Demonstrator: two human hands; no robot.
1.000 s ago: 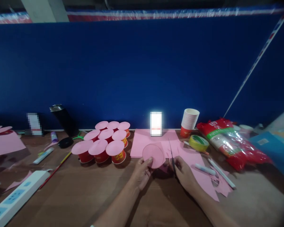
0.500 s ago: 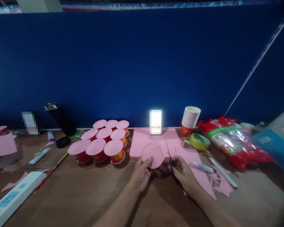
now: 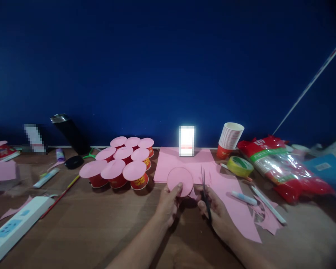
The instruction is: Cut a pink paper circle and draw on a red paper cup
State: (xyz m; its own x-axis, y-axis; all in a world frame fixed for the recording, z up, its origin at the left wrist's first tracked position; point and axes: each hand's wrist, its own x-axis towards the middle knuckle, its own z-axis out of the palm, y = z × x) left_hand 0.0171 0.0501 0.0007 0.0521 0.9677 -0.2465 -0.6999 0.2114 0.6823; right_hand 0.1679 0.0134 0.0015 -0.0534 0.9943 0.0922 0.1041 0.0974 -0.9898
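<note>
My left hand (image 3: 168,203) is closed on a pink paper disc (image 3: 180,181), thumb on its lower edge; the disc seems to top a cup hidden beneath it. My right hand (image 3: 216,210) grips dark scissors (image 3: 205,190), blades pointing up and away, just right of the disc. Both hands hover over the brown table (image 3: 100,228) in front of pink paper sheets (image 3: 184,164). Several red paper cups capped with pink discs (image 3: 120,168) stand in a cluster to the left.
A stack of paper cups (image 3: 229,140), a yellow-green tape roll (image 3: 238,166), a glue stick (image 3: 242,198), a white pen (image 3: 268,205) and a red bag of cups (image 3: 282,170) lie right. A power strip (image 3: 14,229), black tumbler (image 3: 70,134) and a lit phone (image 3: 186,141) stand left and behind.
The camera tilted slightly, shifting the scene. The scissors in my right hand rose so the blades point upward again beside the disc. My left hand keeps hold of the disc.
</note>
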